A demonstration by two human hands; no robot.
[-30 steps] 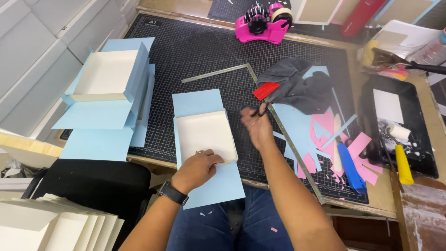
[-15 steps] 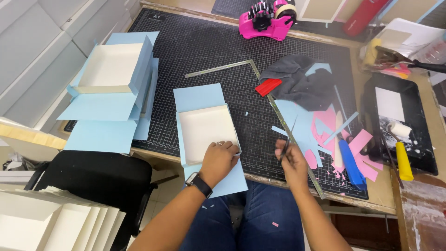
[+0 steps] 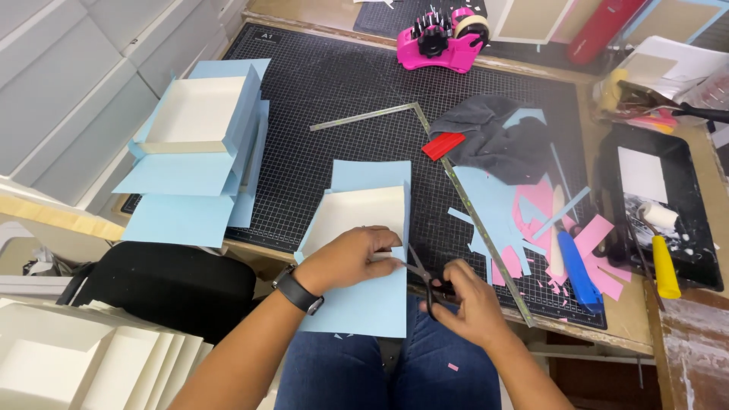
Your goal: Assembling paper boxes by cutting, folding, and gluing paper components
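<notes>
- At the far left, a stack of white card trays (image 3: 83, 357) is lying below the bench edge, and a finished shallow box (image 3: 199, 114) wrapped in light blue paper is sitting on more blue sheets, matte and smooth.
- The person's left hand (image 3: 351, 258), with a dark watch at the wrist, is lying flat with fingers closed down on the near edge of an open white box (image 3: 357, 216). The box is resting on a light blue sheet (image 3: 363, 304) at the front edge of the bench, and the sheet is overhanging toward the lap.
- Judging from the grip, the sheet is being pinned well: keeping the palm pressing near the cut line should stop the thin paper from buckling, and short snips would likely give a cleaner corner.
- The right hand (image 3: 471, 304) is curled shut around the dark handles of the scissors (image 3: 425, 277); their blades are pointing left, meeting the blue sheet just beside the left fingertips.
- The black gridded cutting mat (image 3: 334, 83) is covering the bench (image 3: 630, 326), and a thin metal square ruler (image 3: 486, 235) is lying across it.
- Further right, a crumpled grey cloth (image 3: 493, 140), a red block (image 3: 443, 146), and blue and pink paper offcuts (image 3: 531, 220) are lying scattered.
- At the back, a glossy pink tape dispenser (image 3: 444, 42) is standing; at the far right, a black tray (image 3: 653, 205) is holding a small roller with a yellow handle (image 3: 665, 266).
</notes>
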